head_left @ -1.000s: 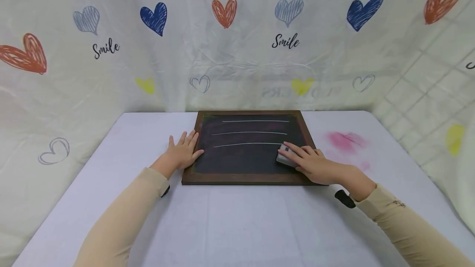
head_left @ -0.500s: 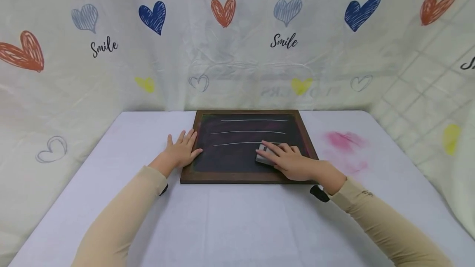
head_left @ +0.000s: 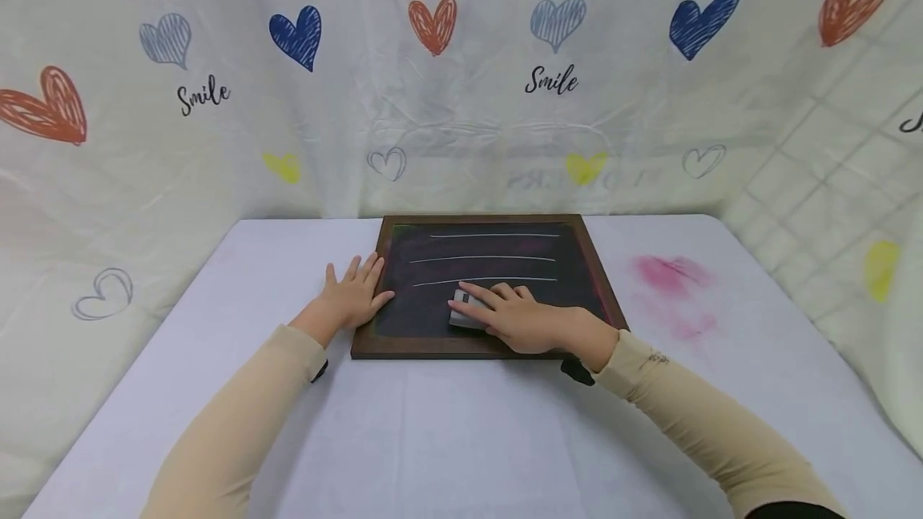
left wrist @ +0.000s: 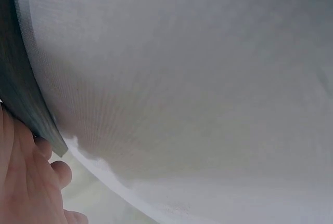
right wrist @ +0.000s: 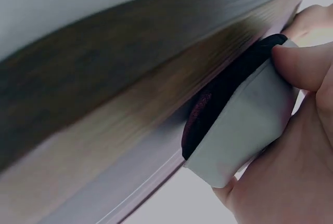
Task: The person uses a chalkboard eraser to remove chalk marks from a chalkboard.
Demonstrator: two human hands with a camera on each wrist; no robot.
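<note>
A chalkboard (head_left: 418,319) in a brown wooden frame lies flat on the table, with three white chalk lines across its dark surface. My right hand (head_left: 530,320) holds a grey chalkboard eraser (head_left: 465,319) on the lower part of the board, just below the lowest line. In the right wrist view, my thumb and fingers grip the eraser's pale body (right wrist: 255,115), its dark felt side facing the board. With fingers spread, my left hand (head_left: 348,296) rests on the frame's left edge; the left wrist view catches part of that hand (left wrist: 28,177) against the frame (left wrist: 23,89).
A white cloth covers the table (head_left: 461,431), with a pink smudge (head_left: 671,275) to the right of the board. Behind the table hangs a pale curtain (head_left: 476,102) printed with hearts and the word "Smile".
My right hand has slid the eraser leftward along the board, from near its right side to left of the middle. The lowest line's right end now shows. My left hand stays put.
</note>
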